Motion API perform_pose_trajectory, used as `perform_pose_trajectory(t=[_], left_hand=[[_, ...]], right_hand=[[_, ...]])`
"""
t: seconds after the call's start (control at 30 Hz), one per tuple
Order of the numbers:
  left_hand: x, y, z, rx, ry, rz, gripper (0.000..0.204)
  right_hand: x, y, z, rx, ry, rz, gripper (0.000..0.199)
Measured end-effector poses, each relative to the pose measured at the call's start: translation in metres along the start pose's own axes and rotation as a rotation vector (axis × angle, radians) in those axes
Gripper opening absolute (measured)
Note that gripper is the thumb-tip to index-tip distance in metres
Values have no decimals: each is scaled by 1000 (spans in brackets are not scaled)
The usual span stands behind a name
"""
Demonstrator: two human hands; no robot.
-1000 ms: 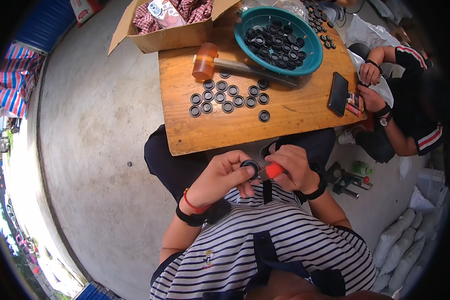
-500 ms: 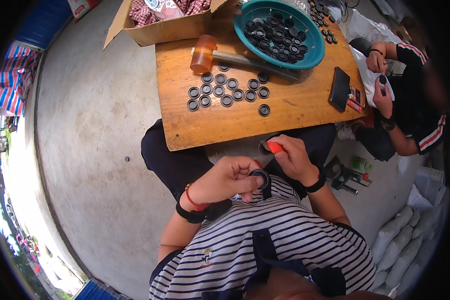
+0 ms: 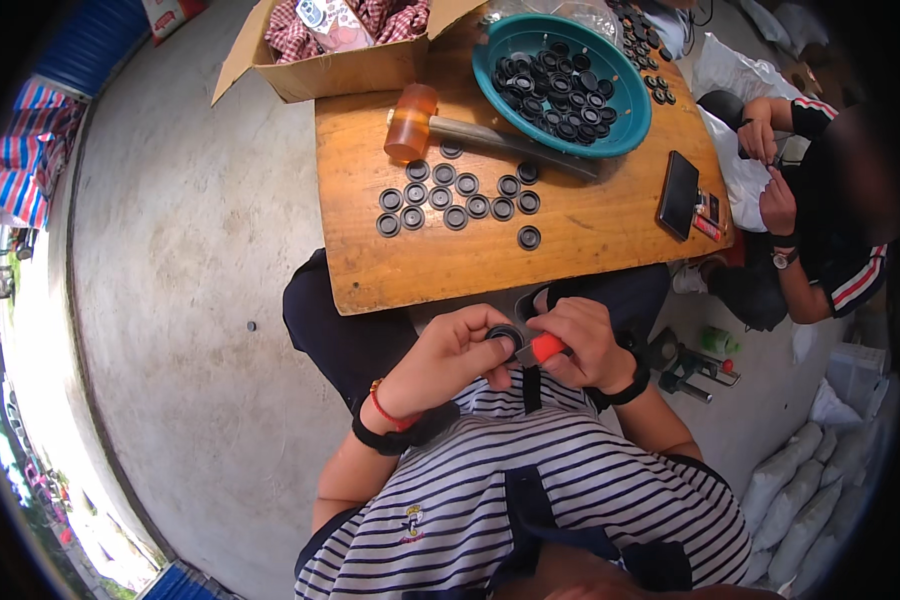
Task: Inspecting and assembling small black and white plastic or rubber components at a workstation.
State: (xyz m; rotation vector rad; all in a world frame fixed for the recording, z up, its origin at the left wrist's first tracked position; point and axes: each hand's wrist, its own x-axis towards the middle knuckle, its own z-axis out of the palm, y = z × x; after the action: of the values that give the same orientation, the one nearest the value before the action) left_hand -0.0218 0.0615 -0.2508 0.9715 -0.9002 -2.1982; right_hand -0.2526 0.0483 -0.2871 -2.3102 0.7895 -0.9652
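A bare concrete floor [image 3: 180, 260] spreads wide at nine o'clock. At twelve o'clock a wooden table [image 3: 570, 240] carries a teal bowl [image 3: 625, 135], a mallet [image 3: 415, 120] and rows of black rings [image 3: 455, 195], its near edge just beyond the knees. The left hand [image 3: 450, 355] pinches one black ring [image 3: 505, 335]; the right hand [image 3: 585, 345] grips a red-handled tool [image 3: 545, 347] against it.

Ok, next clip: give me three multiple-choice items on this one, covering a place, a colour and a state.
1. Where does the mallet lie?
A. on the wooden table
B. on the floor
C. in the cardboard box

2. What colour is the basin of black rings?
A. red
B. teal
C. white

3. What does the left hand hold?
A. nothing
B. a phone
C. a black ring

Answers: 1 A, it rests on the tabletop beside the basin; 2 B, its rim is teal; 3 C, fingers pinch the ring against the red-handled tool in the right hand.
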Motion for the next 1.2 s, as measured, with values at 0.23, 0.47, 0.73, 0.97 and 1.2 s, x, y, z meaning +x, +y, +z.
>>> perform_pose_trajectory(t=[0.23,0.47,0.73,0.97,1.2], left_hand=[[2,-5,4,18,-173,-96,10],[4,1,4,38,20,-37,8],[5,0,2,86,26,-5,10],[4,1,4,86,-66,-41,10],[5,1,2,67,23,-21,9]], right_hand=[[-1,16,10,26,114,299,34],[-5,7,-1,138,29,21,44],[-3,7,4,63,45,-6,44],[-9,17,17,143,120,359,44],[-3,9,12,179,81,-3,45]])
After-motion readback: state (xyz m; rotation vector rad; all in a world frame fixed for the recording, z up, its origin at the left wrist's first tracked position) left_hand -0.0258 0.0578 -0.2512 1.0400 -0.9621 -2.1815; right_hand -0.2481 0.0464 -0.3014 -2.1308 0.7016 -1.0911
